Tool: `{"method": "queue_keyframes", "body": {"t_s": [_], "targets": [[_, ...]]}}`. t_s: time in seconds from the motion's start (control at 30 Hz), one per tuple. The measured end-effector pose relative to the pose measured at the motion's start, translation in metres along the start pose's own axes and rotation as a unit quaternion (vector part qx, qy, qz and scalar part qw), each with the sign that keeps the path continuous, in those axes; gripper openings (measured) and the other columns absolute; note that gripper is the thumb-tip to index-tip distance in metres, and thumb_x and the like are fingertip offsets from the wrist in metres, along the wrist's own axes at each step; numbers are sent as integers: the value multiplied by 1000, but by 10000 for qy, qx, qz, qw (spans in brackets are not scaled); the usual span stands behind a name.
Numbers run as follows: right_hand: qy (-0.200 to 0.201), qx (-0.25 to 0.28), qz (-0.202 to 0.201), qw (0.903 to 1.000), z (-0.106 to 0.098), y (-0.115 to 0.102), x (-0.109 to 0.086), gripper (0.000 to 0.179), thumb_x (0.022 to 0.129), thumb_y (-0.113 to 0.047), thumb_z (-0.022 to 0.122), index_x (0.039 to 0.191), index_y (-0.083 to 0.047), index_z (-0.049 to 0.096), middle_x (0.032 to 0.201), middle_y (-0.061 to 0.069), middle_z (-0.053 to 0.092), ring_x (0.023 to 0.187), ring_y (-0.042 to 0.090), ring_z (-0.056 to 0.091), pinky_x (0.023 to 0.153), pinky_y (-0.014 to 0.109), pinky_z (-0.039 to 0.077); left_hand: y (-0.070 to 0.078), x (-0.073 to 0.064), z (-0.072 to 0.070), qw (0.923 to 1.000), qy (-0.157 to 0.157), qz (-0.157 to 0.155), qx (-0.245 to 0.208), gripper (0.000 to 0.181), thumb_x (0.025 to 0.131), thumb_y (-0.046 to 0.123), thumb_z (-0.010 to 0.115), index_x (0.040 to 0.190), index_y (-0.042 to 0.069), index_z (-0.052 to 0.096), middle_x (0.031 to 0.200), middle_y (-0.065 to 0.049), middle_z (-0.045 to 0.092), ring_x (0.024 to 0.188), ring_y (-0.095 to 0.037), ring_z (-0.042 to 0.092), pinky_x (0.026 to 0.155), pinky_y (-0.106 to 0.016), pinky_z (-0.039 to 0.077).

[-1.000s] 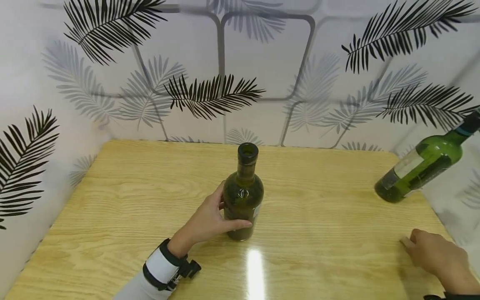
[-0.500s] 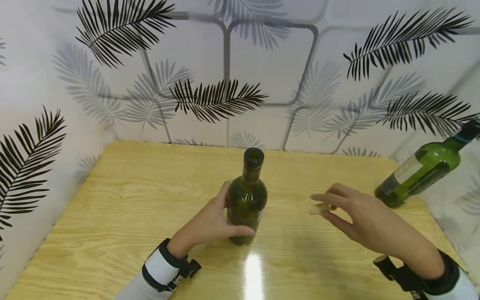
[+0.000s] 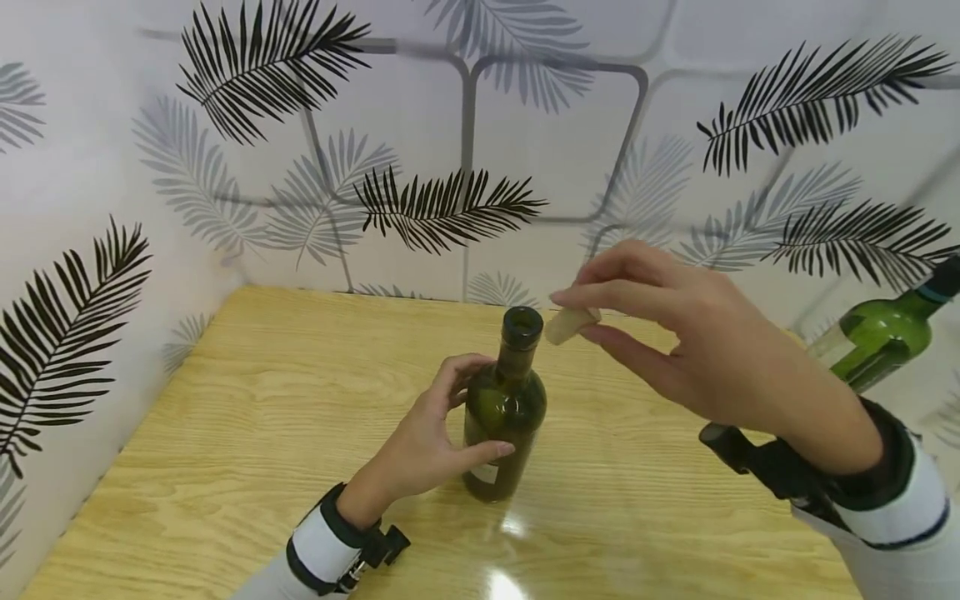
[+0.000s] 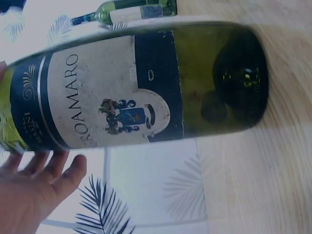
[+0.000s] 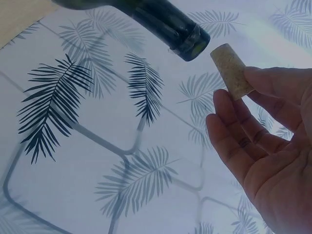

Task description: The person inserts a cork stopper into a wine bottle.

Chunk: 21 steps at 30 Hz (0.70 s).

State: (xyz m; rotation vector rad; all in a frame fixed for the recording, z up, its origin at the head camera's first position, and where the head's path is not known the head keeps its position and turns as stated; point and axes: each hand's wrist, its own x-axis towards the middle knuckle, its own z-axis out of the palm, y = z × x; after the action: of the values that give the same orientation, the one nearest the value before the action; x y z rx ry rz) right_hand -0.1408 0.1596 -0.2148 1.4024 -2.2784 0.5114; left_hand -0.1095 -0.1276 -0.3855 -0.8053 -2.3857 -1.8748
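Note:
A dark green wine bottle (image 3: pixel 504 408) stands on the wooden table, its mouth uncovered. My left hand (image 3: pixel 427 446) holds it from the left, thumb across the near side and fingers around the far side. In the left wrist view its cream and navy label (image 4: pixel 112 97) shows large, with an emblem and lettering. Between thumb and fingertips, my right hand (image 3: pixel 697 333) pinches a light brown cork (image 3: pixel 572 323). Seen from the right wrist, the cork (image 5: pixel 231 71) is tapered and tilted, just apart from the bottle's mouth (image 5: pixel 197 46).
At the right a second green wine bottle (image 3: pixel 885 337), with a dark neck, stands on the table, partly hidden by my right forearm. Behind the wooden table (image 3: pixel 300 375) rises a white wall (image 3: pixel 555 142) patterned with dark and grey leaves.
My right hand has come from the table's right side, up and leftward with the cork, to beside the bottle's mouth. My left hand keeps its hold on the bottle; the head view has shifted slightly.

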Motion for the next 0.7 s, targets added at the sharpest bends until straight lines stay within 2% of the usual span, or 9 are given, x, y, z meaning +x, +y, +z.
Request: {"method": "queue_keyframes", "body": {"t_s": [0.07, 0.1, 0.17, 0.3, 0.5, 0.7], "targets": [[-109, -15, -78, 9999, 2, 9, 7, 40, 110, -16, 78, 149, -26, 76, 137, 3, 72, 106, 11, 67, 86, 25, 53, 3, -1, 4, 9998, 150, -91, 65, 86, 92, 6, 93, 160, -1, 40, 162, -24, 56, 152, -47, 56, 126, -71, 48], [-166, -7, -137, 9998, 4, 13, 10, 41, 111, -17, 76, 150, -27, 75, 137, 2, 71, 105, 9, 65, 85, 23, 51, 4, -2, 7, 9996, 232, -115, 112, 87, 91, 7, 95, 159, 0, 40, 161, -24, 56, 151, -46, 56, 124, -70, 49], [-210, 13, -259, 9994, 7, 16, 17, 54, 102, -4, 82, 151, -26, 75, 137, 3, 71, 101, 9, 63, 80, 23, 49, 7, -3, 11, 9990, 369, -187, 170, 89, 90, 8, 97, 158, 0, 40, 161, -24, 56, 150, -46, 57, 122, -68, 51], [-408, 55, -391, 9984, 8, 14, 28, 53, 103, -1, 81, 150, -23, 76, 135, 4, 71, 94, 8, 60, 74, 27, 49, 13, -4, 19, 9978, 536, -279, 276, 92, 90, 10, 98, 162, 2, 41, 163, -21, 55, 148, -45, 57, 118, -66, 53], [-882, 349, -199, 9953, 1, -5, 44, 44, 104, 2, 79, 144, -17, 80, 131, 5, 71, 91, 10, 61, 73, 35, 54, 18, -5, 26, 9957, 756, -360, 401, 94, 89, 11, 99, 164, 5, 43, 162, -18, 55, 143, -41, 60, 113, -61, 54], [-1206, 130, -44, 9926, 3, -2, 48, 36, 107, -5, 77, 140, -19, 82, 117, 1, 66, 88, 9, 60, 73, 33, 54, 19, -5, 33, 9913, 988, -268, 822, 92, 88, 14, 100, 161, 6, 44, 157, -19, 57, 135, -38, 62, 106, -50, 58]]}}
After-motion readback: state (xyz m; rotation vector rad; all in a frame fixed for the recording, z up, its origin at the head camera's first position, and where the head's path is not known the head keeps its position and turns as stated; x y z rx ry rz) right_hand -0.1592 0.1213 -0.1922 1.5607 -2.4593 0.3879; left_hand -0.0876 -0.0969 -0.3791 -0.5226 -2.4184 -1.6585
